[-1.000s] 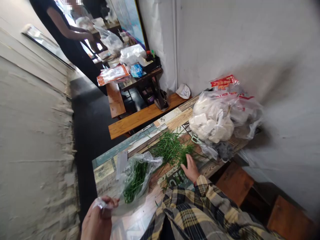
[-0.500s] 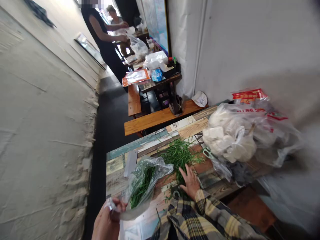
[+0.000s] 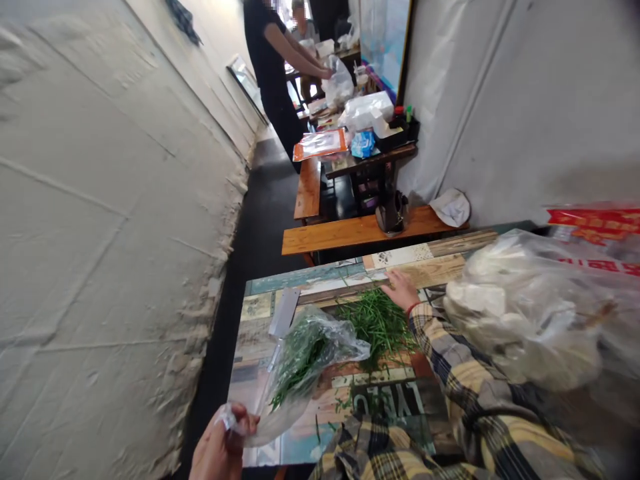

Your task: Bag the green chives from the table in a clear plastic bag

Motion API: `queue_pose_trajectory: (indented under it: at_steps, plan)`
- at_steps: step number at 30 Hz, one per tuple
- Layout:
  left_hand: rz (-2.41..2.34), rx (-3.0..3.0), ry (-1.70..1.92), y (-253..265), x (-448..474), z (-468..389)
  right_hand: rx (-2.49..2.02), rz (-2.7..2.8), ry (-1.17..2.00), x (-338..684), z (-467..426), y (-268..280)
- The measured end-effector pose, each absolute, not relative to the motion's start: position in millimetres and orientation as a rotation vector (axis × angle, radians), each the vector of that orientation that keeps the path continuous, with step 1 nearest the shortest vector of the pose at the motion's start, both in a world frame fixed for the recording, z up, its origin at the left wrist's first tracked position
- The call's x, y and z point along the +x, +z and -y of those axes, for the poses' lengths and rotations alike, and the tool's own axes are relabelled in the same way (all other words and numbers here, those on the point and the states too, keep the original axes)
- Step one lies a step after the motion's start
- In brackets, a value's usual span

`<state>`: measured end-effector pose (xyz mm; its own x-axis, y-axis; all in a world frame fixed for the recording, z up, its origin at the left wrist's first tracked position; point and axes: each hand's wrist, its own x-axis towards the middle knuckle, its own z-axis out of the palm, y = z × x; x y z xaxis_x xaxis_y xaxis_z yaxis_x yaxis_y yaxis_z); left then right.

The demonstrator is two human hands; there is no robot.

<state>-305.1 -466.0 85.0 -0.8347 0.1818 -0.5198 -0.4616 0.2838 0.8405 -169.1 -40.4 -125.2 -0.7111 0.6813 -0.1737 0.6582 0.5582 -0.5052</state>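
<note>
My left hand (image 3: 225,437) is closed on the gathered edge of a clear plastic bag (image 3: 287,423) at the near left of the table. Cut green stalks (image 3: 300,353), like chives, lie inside the bag. Beside it, a loose heap of the same greens (image 3: 377,320) rests on the table. At the far side of this heap is my right hand (image 3: 401,291), fingers stretched out and partly apart, with nothing seen in it. Just beyond the bag lies a cleaver with a broad flat blade (image 3: 285,312).
A big clear bag of white pieces (image 3: 505,307) sits on the right, with red-printed packaging (image 3: 595,223) behind it. A wooden bench (image 3: 330,235) holds a handbag (image 3: 393,213) and a white cap (image 3: 451,207). A person (image 3: 273,67) stands at a cluttered table farther off.
My right hand has moved from the near side of the heap to its far side. My left hand keeps its hold on the bag. The view has swung left.
</note>
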Motion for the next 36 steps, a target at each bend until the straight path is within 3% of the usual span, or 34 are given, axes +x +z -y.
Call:
queue_pose_trajectory:
  at_steps: [5, 9, 12, 17, 21, 26, 30, 32, 36]
  plan:
    - [-2.086, -0.313, 1.632, 88.0, -294.1, 473.6, -1.442, 2.72, 0.738, -188.0, 66.3, -137.8]
    - [-2.087, -0.452, 1.679, 91.8, -291.9, 482.4, -0.93, 2.998, 0.811, -189.2, 132.8, -137.2]
    - [-2.071, -0.512, 1.695, 91.7, -289.8, 486.8, -0.706, 3.044, 0.874, -201.9, 132.2, -130.0]
    - [-2.058, -0.534, 1.717, 89.0, -278.4, 488.7, -1.077, 2.977, 0.729, -271.0, 67.6, -129.3]
    - [-2.085, -0.56, 1.736, 89.9, -272.5, 489.5, -1.125, 2.992, 0.772, -314.1, 82.8, -141.9]
    - [-2.068, -0.62, 1.815, 90.8, -281.6, 493.9, -0.556, 3.195, 0.857, -271.3, 166.2, -145.5]
    - [-1.998, -0.658, 1.849, 86.8, -293.7, 495.3, -0.201, 3.277, 1.004, -204.0, 168.0, -134.2]
    - [-1.971, -0.614, 1.852, 85.4, -298.9, 494.3, -0.286, 3.23, 0.974, -184.2, 138.7, -128.1]
    - [-1.942, -0.501, 1.852, 85.8, -310.5, 493.5, -0.976, 3.123, 0.778, -174.0, 87.6, -125.6]
